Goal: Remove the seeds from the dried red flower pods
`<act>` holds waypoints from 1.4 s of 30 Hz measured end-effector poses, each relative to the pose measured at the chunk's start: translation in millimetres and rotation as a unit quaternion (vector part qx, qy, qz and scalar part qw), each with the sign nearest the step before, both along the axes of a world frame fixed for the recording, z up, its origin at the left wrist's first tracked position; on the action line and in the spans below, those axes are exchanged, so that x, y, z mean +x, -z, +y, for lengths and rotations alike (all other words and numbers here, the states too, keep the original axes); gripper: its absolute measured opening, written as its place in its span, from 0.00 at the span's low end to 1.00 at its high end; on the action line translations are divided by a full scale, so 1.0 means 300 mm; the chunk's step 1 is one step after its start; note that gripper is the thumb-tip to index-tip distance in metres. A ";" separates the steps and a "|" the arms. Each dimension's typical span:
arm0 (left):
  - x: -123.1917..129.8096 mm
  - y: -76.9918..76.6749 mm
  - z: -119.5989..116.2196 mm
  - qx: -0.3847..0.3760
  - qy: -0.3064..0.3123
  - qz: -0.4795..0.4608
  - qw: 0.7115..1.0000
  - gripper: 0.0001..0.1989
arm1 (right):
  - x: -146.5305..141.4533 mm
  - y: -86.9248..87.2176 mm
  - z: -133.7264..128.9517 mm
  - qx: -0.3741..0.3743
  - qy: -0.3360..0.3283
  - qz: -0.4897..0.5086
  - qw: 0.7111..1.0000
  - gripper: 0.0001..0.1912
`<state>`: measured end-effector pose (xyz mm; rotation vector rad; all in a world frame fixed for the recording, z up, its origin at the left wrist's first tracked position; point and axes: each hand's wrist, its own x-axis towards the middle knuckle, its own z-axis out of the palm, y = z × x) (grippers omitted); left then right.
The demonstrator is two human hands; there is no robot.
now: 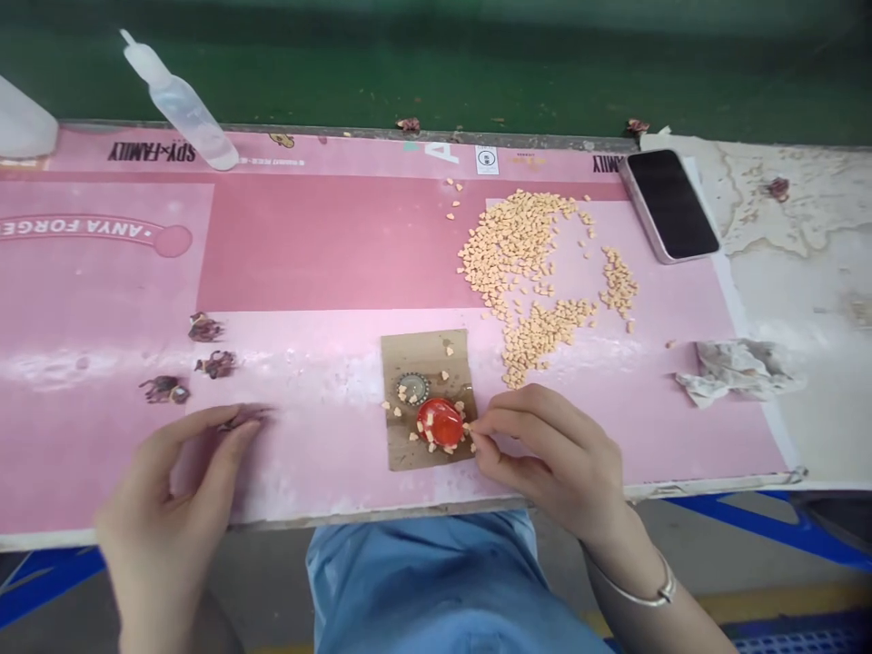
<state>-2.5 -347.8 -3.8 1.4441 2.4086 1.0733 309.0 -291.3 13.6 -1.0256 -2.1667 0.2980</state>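
right hand [549,459]: shut tight on 1 tiny tan bit [467,427] | red dome [440,422]: on a brown card [401,445], low middle of the frame | left hand [170,490]: cannot tell if it grips, by a dark dried flower [242,418]

The right hand [545,454] pinches a small pale chip [469,429] at the edge of a red dome [440,422]. This dome sits on a brown card [401,445] on a pink mat [327,241]. The left hand [170,481] is near dark dried petals [216,363], and a heap of pale chips [518,254] lies beyond the card.
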 end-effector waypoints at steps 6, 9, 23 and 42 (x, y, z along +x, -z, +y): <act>0.096 -0.024 -0.013 0.059 0.101 -0.084 0.990 0.06 | 0.000 0.007 -0.006 -0.002 0.007 -0.005 1.000 0.11; 0.124 -0.024 -0.013 0.061 0.128 -0.106 0.984 0.09 | -0.001 0.009 -0.006 -0.001 0.008 -0.010 1.000 0.11; 0.305 -0.104 0.031 -0.098 0.230 -0.669 0.700 0.12 | -0.038 -0.140 -0.065 -0.075 -0.026 0.024 0.997 0.12; 0.359 -0.140 0.048 -0.084 0.173 -0.601 0.775 0.16 | -0.070 -0.077 -0.120 0.044 -0.017 0.005 0.999 0.09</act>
